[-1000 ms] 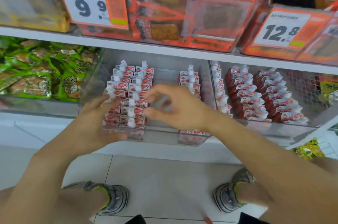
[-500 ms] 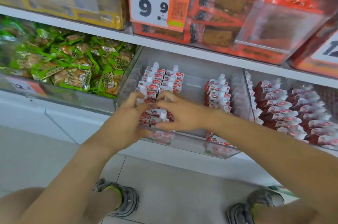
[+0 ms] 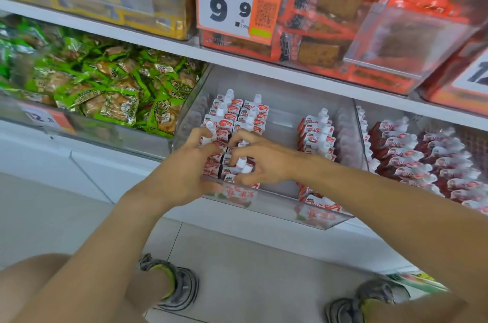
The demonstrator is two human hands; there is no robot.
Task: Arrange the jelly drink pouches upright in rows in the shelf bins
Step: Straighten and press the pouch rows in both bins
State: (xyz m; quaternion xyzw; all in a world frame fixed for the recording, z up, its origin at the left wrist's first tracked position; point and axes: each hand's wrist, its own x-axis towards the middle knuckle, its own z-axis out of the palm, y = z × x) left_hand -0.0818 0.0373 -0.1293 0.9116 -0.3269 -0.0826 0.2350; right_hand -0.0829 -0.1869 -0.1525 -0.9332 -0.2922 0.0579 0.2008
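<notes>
White-and-red jelly drink pouches with white caps [image 3: 239, 114] stand upright in two rows at the left of a clear shelf bin [image 3: 274, 208]. A third row of pouches [image 3: 317, 135] stands at the bin's right side, with a bare gap between. My left hand [image 3: 182, 172] curls its fingers round the front pouches of the left row. My right hand [image 3: 264, 161] pinches the front pouches of the second row by their caps. The front pouches are partly hidden behind both hands.
A neighbouring clear bin on the right holds rows of darker red pouches [image 3: 422, 159]. Green snack packets [image 3: 111, 90] fill the bin on the left. The shelf above carries orange packs and a 9.9 price tag [image 3: 235, 6]. My feet [image 3: 174, 285] are on the tiled floor.
The camera has swung left and nearer the shelf. Both hands have closed in on the front pouches of the two left rows, the right hand coming down from above them.
</notes>
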